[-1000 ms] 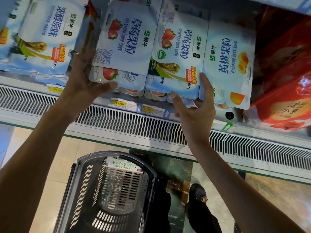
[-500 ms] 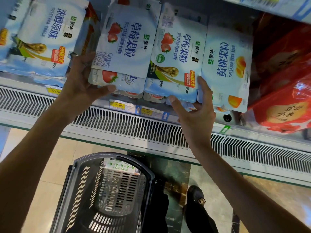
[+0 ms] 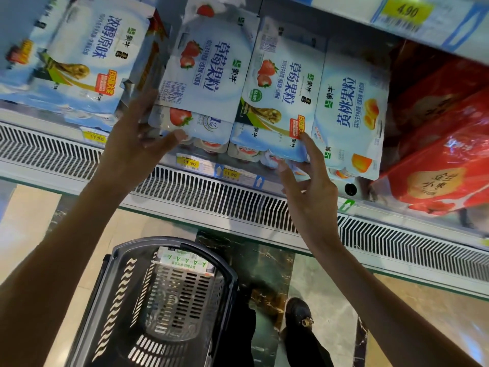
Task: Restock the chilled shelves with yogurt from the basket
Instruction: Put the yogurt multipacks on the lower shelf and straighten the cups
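Note:
Two strawberry yogurt packs stand side by side at the front of the chilled shelf (image 3: 246,178). My left hand (image 3: 137,136) cups the lower left corner of the left strawberry pack (image 3: 209,75), thumb under its front edge. The lower right corner of the right strawberry pack (image 3: 285,83) sits in my right hand (image 3: 307,178), index finger along its side and thumb beneath. Below on the floor stands the dark basket (image 3: 172,240), holding only a label card.
A peach yogurt pack (image 3: 352,112) touches the right strawberry pack. Plain yogurt packs (image 3: 79,62) fill the left, red packages (image 3: 444,160) the right. A vent grille (image 3: 201,193) runs under the shelf. An upper shelf edge (image 3: 407,14) hangs overhead. My shoe (image 3: 299,313) is beside the basket.
My right hand has slipped slightly lower along the right strawberry pack's corner. My left hand and both packs have stayed where they were.

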